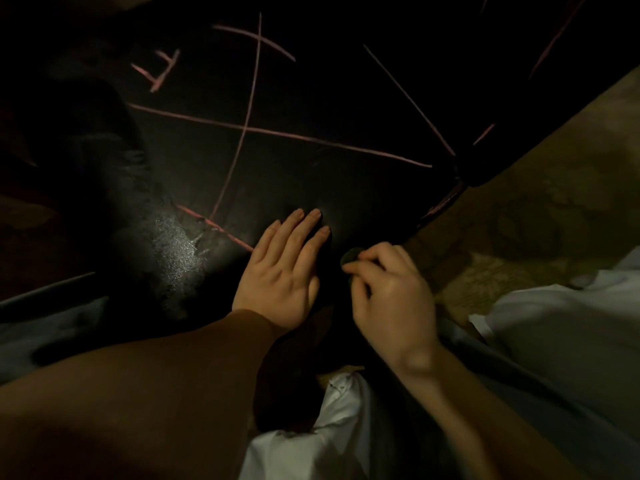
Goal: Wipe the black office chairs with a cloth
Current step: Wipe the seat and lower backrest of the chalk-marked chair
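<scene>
A black chair seat fills the upper middle of the dim head view, crossed by several pink chalk-like lines. My left hand lies flat on the seat's near edge, fingers straight and together. Just to its right, my right hand has its fingers curled and pinches a small dark round thing at the fingertips. Whether that thing is a cloth I cannot tell. A bright glossy patch shows on the seat to the left of my left hand.
White fabric lies at the right and another fold at the bottom middle. A brownish patterned floor runs along the right. A dark bar crosses at the left edge.
</scene>
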Demonstrator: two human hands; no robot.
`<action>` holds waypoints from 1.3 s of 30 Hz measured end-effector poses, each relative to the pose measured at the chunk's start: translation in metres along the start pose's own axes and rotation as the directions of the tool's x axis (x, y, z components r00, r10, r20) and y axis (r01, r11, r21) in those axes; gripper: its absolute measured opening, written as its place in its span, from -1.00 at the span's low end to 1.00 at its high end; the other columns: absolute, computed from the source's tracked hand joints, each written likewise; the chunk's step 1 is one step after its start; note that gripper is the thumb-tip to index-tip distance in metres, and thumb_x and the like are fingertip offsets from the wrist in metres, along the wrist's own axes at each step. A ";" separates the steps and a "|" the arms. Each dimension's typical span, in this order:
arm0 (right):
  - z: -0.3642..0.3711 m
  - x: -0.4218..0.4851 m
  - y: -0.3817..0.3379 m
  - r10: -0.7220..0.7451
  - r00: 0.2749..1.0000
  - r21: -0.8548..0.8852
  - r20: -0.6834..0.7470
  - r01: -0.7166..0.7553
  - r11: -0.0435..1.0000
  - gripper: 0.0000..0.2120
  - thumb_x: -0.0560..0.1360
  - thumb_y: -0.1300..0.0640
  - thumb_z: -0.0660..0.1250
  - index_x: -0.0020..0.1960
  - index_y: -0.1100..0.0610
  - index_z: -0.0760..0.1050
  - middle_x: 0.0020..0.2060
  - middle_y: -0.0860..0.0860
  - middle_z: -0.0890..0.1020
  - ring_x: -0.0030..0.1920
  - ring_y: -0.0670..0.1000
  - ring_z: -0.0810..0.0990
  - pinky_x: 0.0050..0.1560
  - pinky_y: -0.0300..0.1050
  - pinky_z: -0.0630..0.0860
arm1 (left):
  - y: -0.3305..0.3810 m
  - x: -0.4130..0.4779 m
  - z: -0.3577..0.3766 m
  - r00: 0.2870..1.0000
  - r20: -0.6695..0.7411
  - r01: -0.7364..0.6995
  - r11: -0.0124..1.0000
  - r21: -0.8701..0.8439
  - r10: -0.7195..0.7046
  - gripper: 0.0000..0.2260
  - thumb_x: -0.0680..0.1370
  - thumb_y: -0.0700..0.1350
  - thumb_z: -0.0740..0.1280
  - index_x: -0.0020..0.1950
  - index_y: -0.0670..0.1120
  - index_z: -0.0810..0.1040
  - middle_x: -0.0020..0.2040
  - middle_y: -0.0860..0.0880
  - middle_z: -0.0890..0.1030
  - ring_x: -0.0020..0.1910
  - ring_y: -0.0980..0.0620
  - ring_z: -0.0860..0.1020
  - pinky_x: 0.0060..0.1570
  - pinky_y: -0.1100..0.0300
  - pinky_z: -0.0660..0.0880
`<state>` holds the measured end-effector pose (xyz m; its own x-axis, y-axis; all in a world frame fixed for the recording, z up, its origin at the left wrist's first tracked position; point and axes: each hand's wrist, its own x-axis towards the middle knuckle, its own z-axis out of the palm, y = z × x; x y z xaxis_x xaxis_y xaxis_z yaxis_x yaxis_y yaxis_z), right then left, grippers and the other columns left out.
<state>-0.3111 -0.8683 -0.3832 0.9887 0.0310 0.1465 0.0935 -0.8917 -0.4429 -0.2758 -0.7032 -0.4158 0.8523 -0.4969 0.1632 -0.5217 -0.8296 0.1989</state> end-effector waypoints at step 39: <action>-0.009 0.017 0.023 -0.005 1.000 -0.045 -0.013 0.004 0.999 -0.84 0.41 0.30 0.38 -0.10 0.13 0.68 -0.13 0.06 0.59 -0.11 0.10 0.54 -0.13 -0.14 0.49 | 0.000 0.000 -0.001 1.000 0.000 0.002 1.000 0.020 -0.002 -0.46 0.44 -0.08 0.18 0.41 -0.22 0.39 0.45 -0.22 0.35 0.47 -0.16 0.23 0.48 -0.03 0.06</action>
<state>-0.2930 -0.8920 -0.3828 0.9867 0.0292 0.1599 0.0921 -0.9110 -0.4021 -0.2756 -0.7030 -0.4151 0.8536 -0.4949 0.1626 -0.5188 -0.8358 0.1797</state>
